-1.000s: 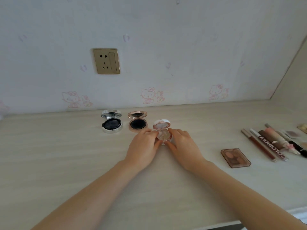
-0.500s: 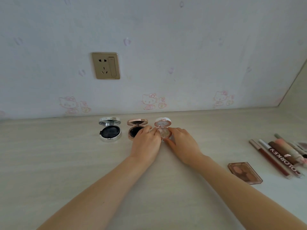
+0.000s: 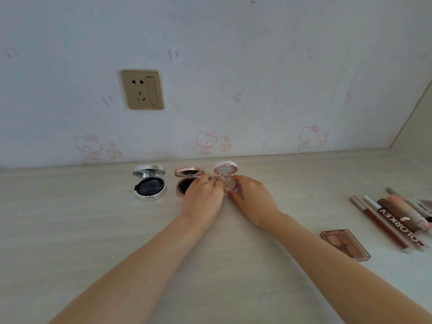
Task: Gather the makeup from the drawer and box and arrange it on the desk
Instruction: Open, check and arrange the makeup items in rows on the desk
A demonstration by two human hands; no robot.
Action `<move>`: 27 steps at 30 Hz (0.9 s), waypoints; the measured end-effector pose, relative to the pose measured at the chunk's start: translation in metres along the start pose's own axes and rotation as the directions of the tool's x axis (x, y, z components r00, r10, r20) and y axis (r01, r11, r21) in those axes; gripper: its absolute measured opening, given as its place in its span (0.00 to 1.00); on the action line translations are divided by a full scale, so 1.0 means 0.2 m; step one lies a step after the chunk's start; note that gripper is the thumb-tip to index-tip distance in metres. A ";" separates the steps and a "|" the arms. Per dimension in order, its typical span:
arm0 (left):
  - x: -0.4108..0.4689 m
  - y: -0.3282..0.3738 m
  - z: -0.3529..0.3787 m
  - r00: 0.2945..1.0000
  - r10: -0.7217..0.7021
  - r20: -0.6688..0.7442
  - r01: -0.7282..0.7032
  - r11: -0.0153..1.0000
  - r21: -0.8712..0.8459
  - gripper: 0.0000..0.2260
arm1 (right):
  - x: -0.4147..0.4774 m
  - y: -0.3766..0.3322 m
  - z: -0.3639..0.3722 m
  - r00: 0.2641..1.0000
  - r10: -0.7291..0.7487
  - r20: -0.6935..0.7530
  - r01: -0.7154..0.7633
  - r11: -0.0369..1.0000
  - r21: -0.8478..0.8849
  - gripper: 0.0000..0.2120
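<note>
Grip check: left hand [image 3: 203, 200] and right hand [image 3: 254, 200] are both on the pink compact [image 3: 231, 184], far centre of the tabletop [image 3: 70, 230]. Left fingers [image 3: 216, 180] curl onto the compact's left rim. Right fingers [image 3: 239, 178] wrap the right rim, thumb at the near edge. Both are grasping the base, neither released. Compact sits between the two sets of fingers, lid open and upright just beyond the fingertips, inner side facing the camera. Base flat down or lifted slightly: cannot tell.

Crowding: rose-gold compact [image 3: 184, 186] is just left of the left fingers, open, with a dark pan. The left hand's knuckles overlap its right half, so that part is hidden and contact is unclear. Silver compact [image 3: 149, 187] is farther left of the fingers, open, black pan, lid upright, apart from the rose-gold one. All three stand in a row along the wall side.

Right of the right fingers and well apart lies a brown eyeshadow palette [image 3: 345, 244], clear-topped and flat, nearer the person than the fingers. Past it, at the frame's right edge, lip pencils and tubes [image 3: 395, 222] lie side by side. One reads COLORKEY, and the outermost are cut off by the frame edge.

Beyond the fingers is wallpaper [image 3: 280, 66] with pink cat prints, and a gold wall socket [image 3: 142, 90] up and left of the hands. Both forearms are bare, stretched across the tabletop toward the compacts.
</note>
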State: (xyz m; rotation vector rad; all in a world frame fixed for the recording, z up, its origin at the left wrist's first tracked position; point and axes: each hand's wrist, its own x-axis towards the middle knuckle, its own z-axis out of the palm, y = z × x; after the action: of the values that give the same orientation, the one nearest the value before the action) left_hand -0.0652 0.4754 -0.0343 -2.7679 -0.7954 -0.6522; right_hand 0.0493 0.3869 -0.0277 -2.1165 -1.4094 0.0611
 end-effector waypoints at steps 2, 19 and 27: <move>-0.01 0.01 -0.01 0.999 0.001 -0.034 0.000 1.000 0.022 0.08 | -0.01 0.00 -0.01 1.000 0.003 0.004 -0.003 1.000 0.006 0.16; -0.20 0.39 -0.13 0.999 0.044 0.022 -0.033 0.936 -0.351 0.18 | -0.48 0.22 -0.42 0.990 0.135 -0.034 -0.140 0.957 -0.255 0.19; -0.22 0.73 -0.15 0.991 0.090 0.096 -0.025 0.843 -0.537 0.18 | -0.76 0.34 -0.63 0.950 0.272 -0.157 -0.306 0.913 -0.269 0.17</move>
State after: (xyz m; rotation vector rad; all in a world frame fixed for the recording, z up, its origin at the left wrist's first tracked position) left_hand -0.0306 0.3233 -0.0368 -3.3503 -0.6165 -0.8098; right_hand 0.0831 0.1834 0.0012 -2.5151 -1.0789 -0.1618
